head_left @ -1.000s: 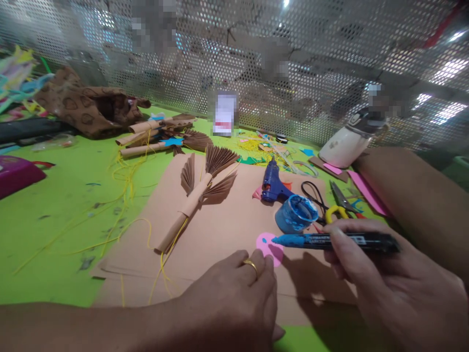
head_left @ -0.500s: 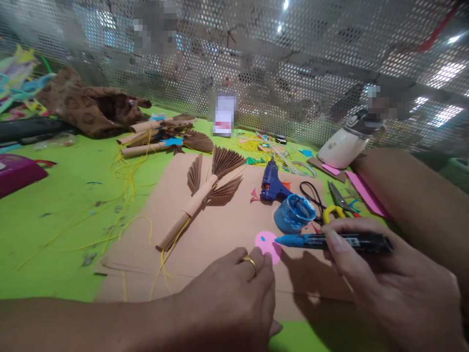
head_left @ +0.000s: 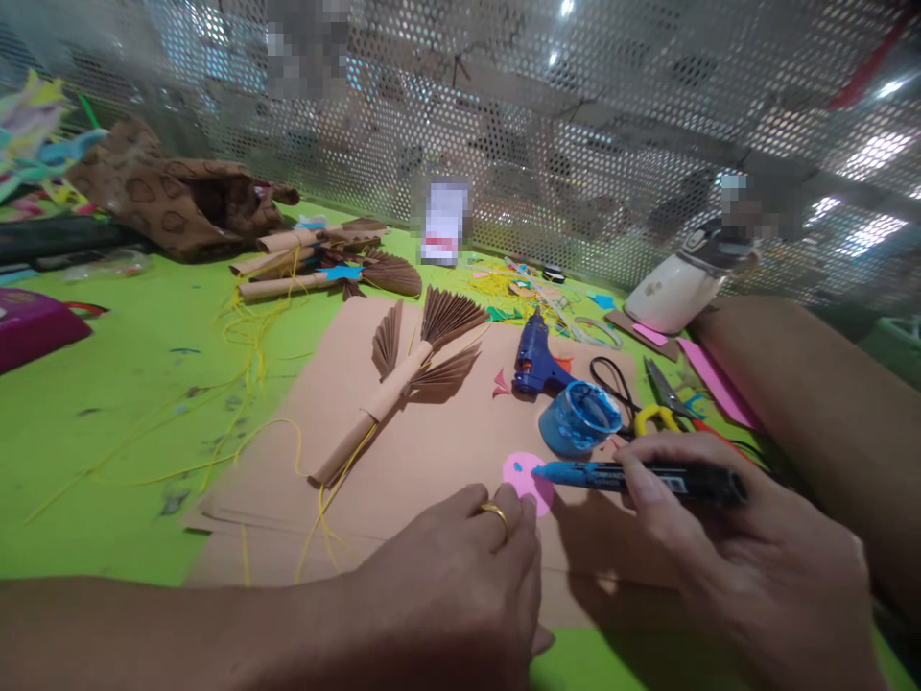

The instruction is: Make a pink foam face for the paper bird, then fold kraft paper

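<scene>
A pink paper circle (head_left: 515, 473) with a blue dot lies on brown paper sheets (head_left: 432, 461). My left hand (head_left: 467, 557), with a gold ring, presses its lower edge down with bent fingertips. In my right hand (head_left: 726, 537) is a black marker (head_left: 648, 479), pinched between thumb and fingers; its blue-smeared tip touches or nearly touches the circle's right side. Just beyond the marker stands a small open pot of blue paint (head_left: 579, 419). Left of the circle rests a rolled paper figure (head_left: 378, 403) with pleated fans and yellow string.
A blue glue gun (head_left: 533, 360) and yellow-handled scissors (head_left: 658, 413) lie behind the pot. More paper figures (head_left: 317, 269) sit at the back left near a brown bag (head_left: 179, 206). A white bottle (head_left: 669, 288) stands at right, before a perforated metal screen (head_left: 547, 144).
My right hand has shifted slightly left, bringing the marker tip farther over the pink circle. My left hand keeps its place on the circle.
</scene>
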`<state>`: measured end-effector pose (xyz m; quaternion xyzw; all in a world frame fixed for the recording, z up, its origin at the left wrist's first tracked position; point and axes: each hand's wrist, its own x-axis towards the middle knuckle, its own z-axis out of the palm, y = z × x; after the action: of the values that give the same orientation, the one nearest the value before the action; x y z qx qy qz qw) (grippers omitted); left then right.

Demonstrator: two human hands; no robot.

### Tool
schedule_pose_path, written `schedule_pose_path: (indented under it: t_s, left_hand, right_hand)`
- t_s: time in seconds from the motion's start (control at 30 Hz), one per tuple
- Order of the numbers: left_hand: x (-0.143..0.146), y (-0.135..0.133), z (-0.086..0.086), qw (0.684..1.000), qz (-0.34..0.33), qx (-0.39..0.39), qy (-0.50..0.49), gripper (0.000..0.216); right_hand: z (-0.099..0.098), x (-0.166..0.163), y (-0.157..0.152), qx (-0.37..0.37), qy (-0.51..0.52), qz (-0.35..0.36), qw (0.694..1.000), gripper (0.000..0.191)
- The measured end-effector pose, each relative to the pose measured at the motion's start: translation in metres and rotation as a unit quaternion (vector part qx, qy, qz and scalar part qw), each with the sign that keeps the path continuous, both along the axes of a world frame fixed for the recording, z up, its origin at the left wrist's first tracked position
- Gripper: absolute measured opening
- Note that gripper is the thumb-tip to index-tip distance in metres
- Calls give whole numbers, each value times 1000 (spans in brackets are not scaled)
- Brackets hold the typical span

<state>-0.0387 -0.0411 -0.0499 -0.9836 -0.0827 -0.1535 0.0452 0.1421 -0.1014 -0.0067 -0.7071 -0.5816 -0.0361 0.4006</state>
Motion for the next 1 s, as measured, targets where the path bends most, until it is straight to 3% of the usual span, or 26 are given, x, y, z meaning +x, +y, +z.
schedule_pose_path:
  t_s: [0.17,0.63,1.0]
  left_hand:
    - [1,4,0,999,-29,16,-7,35]
    - [0,-1,1,1000,13,-11,1,33]
    - [1,4,-1,1000,-10,11,-9,36]
  right_hand:
    - [-1,0,0,3,-10,-15,1000,13]
    - [-1,0,1,3,1,-4,1000,13]
    - [0,0,1,4,14,-2,1000,13]
